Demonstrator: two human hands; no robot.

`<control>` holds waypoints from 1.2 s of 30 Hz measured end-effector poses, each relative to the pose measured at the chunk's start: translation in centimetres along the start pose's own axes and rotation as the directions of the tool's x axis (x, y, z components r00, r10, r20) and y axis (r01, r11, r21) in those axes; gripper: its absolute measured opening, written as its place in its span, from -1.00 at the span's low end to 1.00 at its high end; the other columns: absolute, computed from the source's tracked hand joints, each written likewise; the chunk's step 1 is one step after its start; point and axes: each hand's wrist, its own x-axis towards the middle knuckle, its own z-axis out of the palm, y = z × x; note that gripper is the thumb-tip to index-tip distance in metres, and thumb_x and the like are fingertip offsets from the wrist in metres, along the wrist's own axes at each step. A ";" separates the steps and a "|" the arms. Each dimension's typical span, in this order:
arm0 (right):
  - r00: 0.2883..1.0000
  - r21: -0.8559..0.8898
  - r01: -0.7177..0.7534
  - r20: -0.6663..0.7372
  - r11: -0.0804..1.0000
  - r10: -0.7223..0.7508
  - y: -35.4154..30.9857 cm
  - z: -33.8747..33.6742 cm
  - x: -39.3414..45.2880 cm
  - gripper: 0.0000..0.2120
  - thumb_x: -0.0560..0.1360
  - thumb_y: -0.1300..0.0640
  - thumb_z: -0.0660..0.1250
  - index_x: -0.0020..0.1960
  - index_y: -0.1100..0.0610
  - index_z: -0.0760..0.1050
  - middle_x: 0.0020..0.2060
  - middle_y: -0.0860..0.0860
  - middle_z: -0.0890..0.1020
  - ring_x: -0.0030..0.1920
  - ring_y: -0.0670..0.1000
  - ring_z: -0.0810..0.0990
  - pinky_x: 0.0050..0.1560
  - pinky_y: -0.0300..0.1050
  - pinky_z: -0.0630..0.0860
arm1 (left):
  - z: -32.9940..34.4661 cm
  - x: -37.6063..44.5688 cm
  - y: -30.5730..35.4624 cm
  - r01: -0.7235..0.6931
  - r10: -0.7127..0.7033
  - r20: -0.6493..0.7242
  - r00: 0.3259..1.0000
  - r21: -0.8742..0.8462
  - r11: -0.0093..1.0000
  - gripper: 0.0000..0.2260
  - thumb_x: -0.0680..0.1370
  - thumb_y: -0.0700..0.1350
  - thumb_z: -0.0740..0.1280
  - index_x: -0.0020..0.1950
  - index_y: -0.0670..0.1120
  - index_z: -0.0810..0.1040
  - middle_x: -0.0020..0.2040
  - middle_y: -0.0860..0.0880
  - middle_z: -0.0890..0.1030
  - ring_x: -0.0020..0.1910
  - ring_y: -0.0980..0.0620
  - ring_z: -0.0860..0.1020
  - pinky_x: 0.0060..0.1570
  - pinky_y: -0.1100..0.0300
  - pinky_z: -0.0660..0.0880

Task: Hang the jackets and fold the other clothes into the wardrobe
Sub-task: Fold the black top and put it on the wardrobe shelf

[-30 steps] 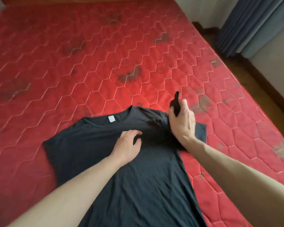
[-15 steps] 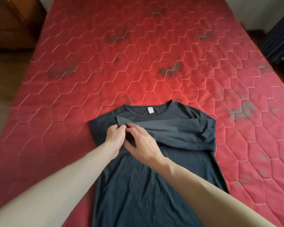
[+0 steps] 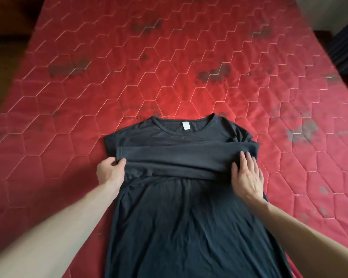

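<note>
With the right sleeve now folded across the chest of the dark T-shirt on the red bed, the left hand pinches the sleeve's left end, the right hand lies flat, fingers extended, on the right fold, so side-folding has begun.

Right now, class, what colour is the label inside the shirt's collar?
White, clearest in the head view: the label against the dark shirt.

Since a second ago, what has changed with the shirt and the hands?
The right sleeve was folded leftward across the chest. The left hand now pinches its cuff; the right hand let go and presses flat on the fold. The dark T-shirt still lies on the red mattress.
</note>
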 end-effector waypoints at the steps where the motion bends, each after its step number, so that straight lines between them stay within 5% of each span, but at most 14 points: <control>1: 0.999 -0.021 -0.024 0.049 0.999 0.025 0.9 -0.1 0.5 -0.42 0.73 -0.05 0.13 0.69 0.05 0.10 0.68 0.05 0.12 0.68 0.10 0.05 0.62 0.15 0.06 | 0.1 0.0 -0.2 -0.005 0.005 -0.005 1.000 0.022 1.000 -0.72 0.57 -0.11 0.45 -0.25 -0.21 0.49 -0.31 -0.09 0.50 -0.23 -0.14 0.45 -0.19 0.06 0.36; 4: 0.999 0.076 -0.049 0.006 0.996 0.049 2.5 0.0 2.0 -0.40 0.71 -0.05 0.17 0.69 0.07 0.10 0.67 0.10 0.16 0.63 0.20 0.15 0.58 0.20 0.14 | 0.3 -0.2 -0.4 -0.037 0.037 0.006 0.999 0.129 0.991 -0.71 0.58 -0.09 0.41 -0.24 -0.23 0.47 -0.32 -0.12 0.52 -0.25 -0.18 0.48 -0.23 0.03 0.37; 7: 0.979 0.310 -0.156 -0.077 0.938 0.189 2.9 -0.8 4.1 -0.36 0.66 0.01 0.30 0.64 0.17 0.16 0.49 0.26 0.37 0.47 0.32 0.34 0.49 0.19 0.24 | 0.7 -0.6 -0.3 -0.106 0.094 0.059 0.994 0.253 0.962 -0.73 0.62 -0.05 0.33 -0.08 -0.27 0.50 -0.12 -0.22 0.61 -0.05 -0.28 0.56 -0.08 -0.06 0.47; 9: 0.942 0.473 -0.298 0.005 0.829 0.336 2.9 -1.9 6.4 -0.32 0.59 -0.01 0.41 0.60 0.18 0.24 0.38 0.25 0.49 0.39 0.27 0.46 0.45 0.12 0.35 | 1.0 -0.7 -0.2 -0.128 0.107 0.082 0.991 0.307 0.943 -0.73 0.64 -0.03 0.30 0.07 -0.26 0.54 0.08 -0.24 0.63 0.14 -0.30 0.55 0.08 -0.11 0.49; 12: 0.889 0.626 -0.436 0.185 0.647 0.419 2.5 -3.5 9.8 -0.59 0.52 0.08 0.50 0.28 0.28 0.58 0.05 0.17 0.67 -0.01 0.11 0.63 0.06 -0.01 0.57 | 1.3 -0.7 0.1 -0.138 0.124 0.061 0.990 0.365 0.921 -0.69 0.67 -0.05 0.28 0.29 -0.24 0.53 0.29 -0.28 0.60 0.31 -0.31 0.50 0.19 -0.11 0.45; 14: 0.912 0.583 -0.380 0.106 0.718 0.397 2.7 -4.3 11.2 -0.76 0.52 0.14 0.47 0.13 0.24 0.69 -0.04 0.15 0.71 -0.09 0.08 0.62 0.01 -0.01 0.57 | 1.4 -0.7 0.0 -0.176 0.167 0.058 0.984 0.392 0.903 -0.72 0.69 -0.06 0.26 0.28 -0.24 0.51 0.24 -0.30 0.61 0.26 -0.34 0.52 0.14 -0.13 0.45; 18: 0.927 0.476 -0.204 -0.187 0.855 0.325 3.5 -5.9 12.5 -0.83 0.54 0.18 0.36 0.09 0.12 0.68 -0.04 0.06 0.70 0.09 0.17 0.66 0.06 -0.08 0.49 | 1.6 -0.7 -0.9 -0.274 0.269 0.075 0.960 0.430 0.860 -0.74 0.71 -0.06 0.25 0.26 -0.23 0.48 0.21 -0.31 0.63 0.19 -0.37 0.56 0.01 -0.11 0.42; 23: 0.963 0.318 -0.211 -0.096 0.924 0.253 3.7 -5.3 13.3 -0.69 0.66 0.14 0.18 0.33 0.09 0.57 0.33 0.21 0.56 0.38 0.30 0.45 0.36 0.13 0.40 | 1.7 -0.4 -1.6 -0.322 0.316 0.089 0.945 0.439 0.839 -0.83 0.70 -0.06 0.24 0.09 -0.17 0.41 0.04 -0.30 0.63 0.08 -0.39 0.56 -0.09 -0.08 0.35; 27: 0.997 0.211 -0.074 -0.004 0.975 0.076 2.7 -5.4 14.0 -0.63 0.58 0.21 0.23 0.33 -0.01 0.57 0.34 0.06 0.57 0.40 0.24 0.37 0.39 0.16 0.35 | 1.7 -0.2 -1.9 -0.345 0.343 0.076 0.936 0.380 0.858 -0.79 0.69 -0.11 0.23 -0.08 -0.15 0.29 -0.30 -0.14 0.48 -0.16 -0.31 0.48 -0.15 -0.09 0.31; 29: 0.994 0.016 0.077 0.072 0.997 -0.078 2.6 -5.7 14.2 -0.65 0.48 0.22 0.32 0.21 -0.02 0.61 0.25 -0.01 0.61 0.34 0.20 0.38 0.35 0.12 0.32 | 1.8 -0.1 -2.0 -0.352 0.349 0.076 0.934 0.371 0.860 -0.78 0.69 -0.14 0.24 -0.09 -0.17 0.29 -0.34 -0.13 0.45 -0.21 -0.27 0.43 -0.16 -0.09 0.30; 32: 0.939 -0.375 0.323 0.239 0.869 -0.246 3.0 -6.1 14.4 -0.71 0.44 0.15 0.38 0.16 0.01 0.57 0.17 0.01 0.65 0.29 0.16 0.42 0.30 0.08 0.29 | 1.8 0.0 -2.4 -0.356 0.359 0.054 0.932 0.331 0.874 -0.78 0.68 -0.17 0.24 -0.10 -0.20 0.28 -0.35 -0.18 0.44 -0.24 -0.28 0.42 -0.18 -0.09 0.28; 36: 0.993 -0.386 0.117 0.020 0.915 -0.118 3.6 -5.9 14.1 -0.69 0.57 0.11 0.35 0.28 0.16 0.47 0.25 0.19 0.55 0.32 0.28 0.42 0.30 0.19 0.34 | 2.3 -0.2 -2.8 -0.300 0.318 -0.032 0.948 0.256 0.919 -0.85 0.66 -0.12 0.32 0.05 -0.19 0.45 -0.23 -0.19 0.56 -0.15 -0.30 0.51 -0.13 -0.08 0.37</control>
